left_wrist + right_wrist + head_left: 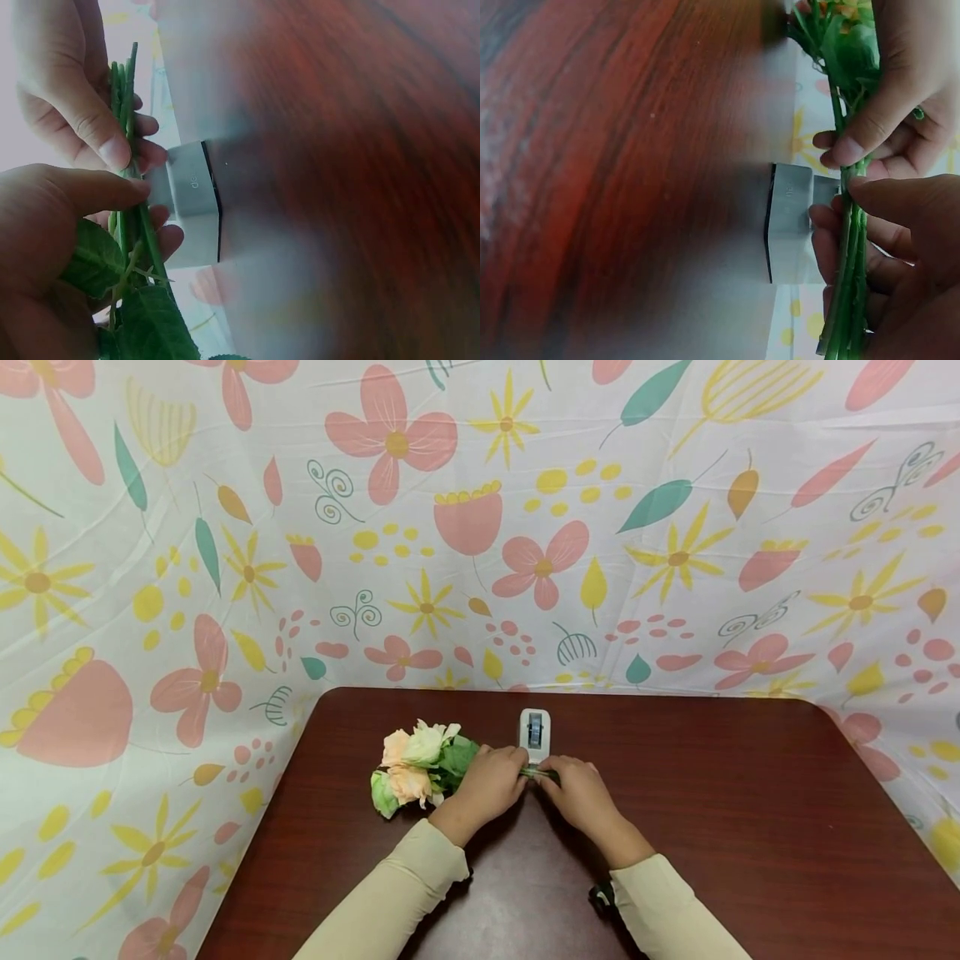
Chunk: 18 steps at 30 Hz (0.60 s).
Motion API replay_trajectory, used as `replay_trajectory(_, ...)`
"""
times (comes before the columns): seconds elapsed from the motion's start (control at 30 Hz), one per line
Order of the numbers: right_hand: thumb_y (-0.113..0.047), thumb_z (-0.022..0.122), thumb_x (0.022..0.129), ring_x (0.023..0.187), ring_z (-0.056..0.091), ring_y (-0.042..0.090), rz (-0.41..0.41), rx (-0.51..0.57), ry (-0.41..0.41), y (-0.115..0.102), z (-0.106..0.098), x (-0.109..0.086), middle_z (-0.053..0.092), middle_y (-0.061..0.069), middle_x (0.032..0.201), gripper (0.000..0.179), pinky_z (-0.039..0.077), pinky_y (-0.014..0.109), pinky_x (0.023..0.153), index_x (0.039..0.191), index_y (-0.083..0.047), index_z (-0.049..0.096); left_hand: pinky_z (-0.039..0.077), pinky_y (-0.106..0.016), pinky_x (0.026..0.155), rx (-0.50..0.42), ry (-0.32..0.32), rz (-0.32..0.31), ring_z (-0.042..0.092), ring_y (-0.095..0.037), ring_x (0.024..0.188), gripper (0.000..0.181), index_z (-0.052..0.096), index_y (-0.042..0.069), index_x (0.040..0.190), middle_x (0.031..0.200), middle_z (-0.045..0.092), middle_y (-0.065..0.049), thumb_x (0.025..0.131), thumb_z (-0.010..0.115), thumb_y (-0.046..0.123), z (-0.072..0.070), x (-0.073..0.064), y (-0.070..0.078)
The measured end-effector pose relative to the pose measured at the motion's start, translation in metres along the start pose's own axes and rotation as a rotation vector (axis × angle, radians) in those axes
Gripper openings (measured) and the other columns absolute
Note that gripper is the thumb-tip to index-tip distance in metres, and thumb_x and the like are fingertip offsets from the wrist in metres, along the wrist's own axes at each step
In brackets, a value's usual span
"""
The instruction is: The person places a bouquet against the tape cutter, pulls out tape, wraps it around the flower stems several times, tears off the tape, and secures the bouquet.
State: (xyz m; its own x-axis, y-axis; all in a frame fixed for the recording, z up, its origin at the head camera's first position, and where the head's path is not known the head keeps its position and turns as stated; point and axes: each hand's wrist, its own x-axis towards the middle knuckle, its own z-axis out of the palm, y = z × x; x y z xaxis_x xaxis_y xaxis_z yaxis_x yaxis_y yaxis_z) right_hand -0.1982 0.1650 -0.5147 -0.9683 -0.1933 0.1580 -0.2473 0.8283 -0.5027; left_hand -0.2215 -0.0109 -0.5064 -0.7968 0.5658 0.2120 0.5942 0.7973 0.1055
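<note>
A bunch of artificial flowers [411,768], with peach, cream and pale green blooms, lies sideways with its heads to the left. My left hand [491,783] grips the green stems [154,236] just below the leaves. Close beside it, my right hand [579,793] pinches the same stems [847,255] nearer their cut ends. Both thumbs press on the bundle, almost touching each other. Directly behind the hands stands a white tape dispenser [535,735] with a roll of tape in it. Whether a strip of tape is round the stems cannot be made out.
The dark red-brown wooden table [712,793] spreads out on both sides of the hands. A white cloth [480,527] printed with flowers and leaves hangs behind the table and along its left side. Dark wrist straps show under both sleeves.
</note>
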Motion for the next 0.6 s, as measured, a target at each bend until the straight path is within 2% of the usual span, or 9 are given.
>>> replay_trajectory(0.33, -0.019, 0.073, 0.093, 0.097, 0.07, 0.028, -0.016, -0.011, 0.048, -0.0004, 0.0023, -0.0019, 0.077, 0.004, 0.1, 0.008, 0.046, 0.052, 0.09, 0.099, -0.015, 0.074, 0.044, -0.034, 0.086, -0.067, -0.003, -0.042, 0.07, -0.01, 0.077, 0.014, 0.057, 0.017, 0.097, 0.082, 0.072, 0.006, 0.097, 0.069, 0.024, 0.0021, -0.0016, 0.0027)
replay_trajectory(0.6, -0.018, 0.074, 0.092, 0.096, 0.07, 0.029, -0.019, 0.007, 0.028, -0.0043, -0.0017, -0.0083, 0.077, 0.004, 0.097, 0.009, 0.044, 0.049, 0.087, 0.101, -0.014, 0.073, 0.043, -0.033, 0.084, -0.069, 0.009, -0.014, 0.07, -0.011, 0.074, 0.016, 0.055, 0.016, 0.099, 0.078, 0.071, 0.007, 0.096, 0.07, 0.022, 0.0018, -0.008, 0.005)
